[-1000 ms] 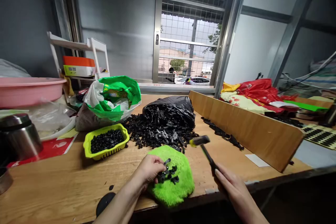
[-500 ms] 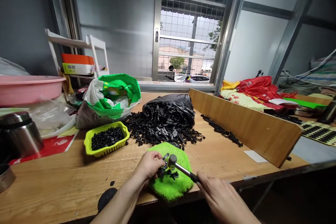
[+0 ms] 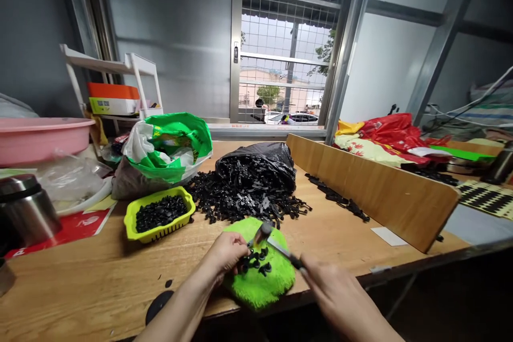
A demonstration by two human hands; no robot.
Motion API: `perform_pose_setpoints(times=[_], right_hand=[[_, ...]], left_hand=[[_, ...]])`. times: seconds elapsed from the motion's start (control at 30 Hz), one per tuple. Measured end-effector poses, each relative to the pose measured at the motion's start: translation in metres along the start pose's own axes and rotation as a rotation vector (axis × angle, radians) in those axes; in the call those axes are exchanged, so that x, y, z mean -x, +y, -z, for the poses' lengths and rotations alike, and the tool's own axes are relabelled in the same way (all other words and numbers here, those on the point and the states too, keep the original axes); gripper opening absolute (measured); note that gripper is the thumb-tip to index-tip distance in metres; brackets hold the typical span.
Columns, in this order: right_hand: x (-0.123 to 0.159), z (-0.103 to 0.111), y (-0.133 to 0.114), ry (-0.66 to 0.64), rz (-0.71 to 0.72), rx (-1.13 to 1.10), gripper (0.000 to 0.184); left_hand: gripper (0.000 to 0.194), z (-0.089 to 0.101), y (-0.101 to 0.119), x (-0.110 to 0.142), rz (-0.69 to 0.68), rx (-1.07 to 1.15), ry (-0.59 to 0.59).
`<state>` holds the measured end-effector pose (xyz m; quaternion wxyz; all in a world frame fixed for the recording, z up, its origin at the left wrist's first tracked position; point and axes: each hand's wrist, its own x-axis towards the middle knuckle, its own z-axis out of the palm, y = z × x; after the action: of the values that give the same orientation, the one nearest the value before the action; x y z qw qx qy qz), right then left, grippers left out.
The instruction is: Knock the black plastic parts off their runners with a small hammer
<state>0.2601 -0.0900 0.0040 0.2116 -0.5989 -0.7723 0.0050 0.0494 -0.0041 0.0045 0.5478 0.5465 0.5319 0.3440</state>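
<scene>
Grey metal panels (image 3: 168, 32) lining the wall, a meshed window (image 3: 286, 59) letting in daylight — a white shelf (image 3: 104, 67) standing left, a wooden table (image 3: 92, 278) spreading below.

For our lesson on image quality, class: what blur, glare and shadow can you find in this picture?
Head view: the hammer is smeared, probably by motion; head view: pale glare streaks the metal wall panel; head view: a soft shadow lies on the table below the yellow basket, and the space under the table is almost black.
</scene>
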Motion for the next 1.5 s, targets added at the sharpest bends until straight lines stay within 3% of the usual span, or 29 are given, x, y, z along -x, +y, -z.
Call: perform_pose_setpoints(times=[0.33, 0.53, 0.67, 0.9, 1.1, 1.5], right_hand=[[0.003, -0.013, 0.002, 0.028, 0.013, -0.007, 0.023], [0.000, -0.004, 0.005, 0.098, -0.052, -0.178, 0.044], [0.002, -0.011, 0.018, 0.135, -0.117, -0.249, 0.047], [0.004, -0.025, 0.029, 0.182, -0.167, -0.326, 0.062], [0.006, -0.017, 0.027, 0.169, -0.151, -0.345, 0.059], [0.006, -0.026, 0.023, 0.131, -0.144, -0.324, 0.051]], left_hand=[[0.015, -0.001, -0.003, -0.002, -0.025, 0.034, 0.026], [0.015, 0.007, -0.009, -0.003, -0.022, 0.180, -0.033], [0.016, 0.013, -0.007, -0.003, 0.000, 0.351, -0.062], [0.019, -0.003, 0.010, -0.009, 0.070, 0.458, -0.033], [0.022, -0.012, 0.009, -0.011, 0.115, 0.451, -0.036], [0.022, -0.013, 0.009, -0.011, 0.118, 0.436, -0.012]])
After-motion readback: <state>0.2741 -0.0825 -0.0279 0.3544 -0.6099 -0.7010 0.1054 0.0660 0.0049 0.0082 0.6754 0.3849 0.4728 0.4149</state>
